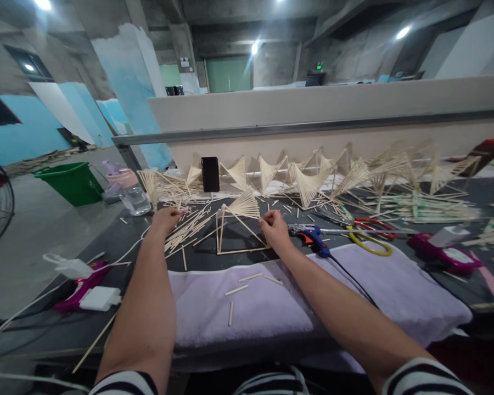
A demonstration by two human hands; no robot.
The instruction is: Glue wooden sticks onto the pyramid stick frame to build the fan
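My left hand (167,221) is over the left side of the table, its fingers pressed together at the edge of a pile of loose wooden sticks (193,226). Whatever sits between those fingertips is too small to make out. To the right, my right hand (275,227) pinches the right side of a wooden stick frame (242,206), which has a fan of sticks across its top and stands on the dark table. A hot glue gun (316,241) with a blue body and orange trigger lies just right of my right hand.
A lilac towel (239,302) with several short sticks covers the front edge. Scissors (370,236), purple power strips (448,255), a phone (210,174) and a water bottle (134,192) lie around. Several finished stick frames (308,184) line the back. A green bucket (72,184) stands left.
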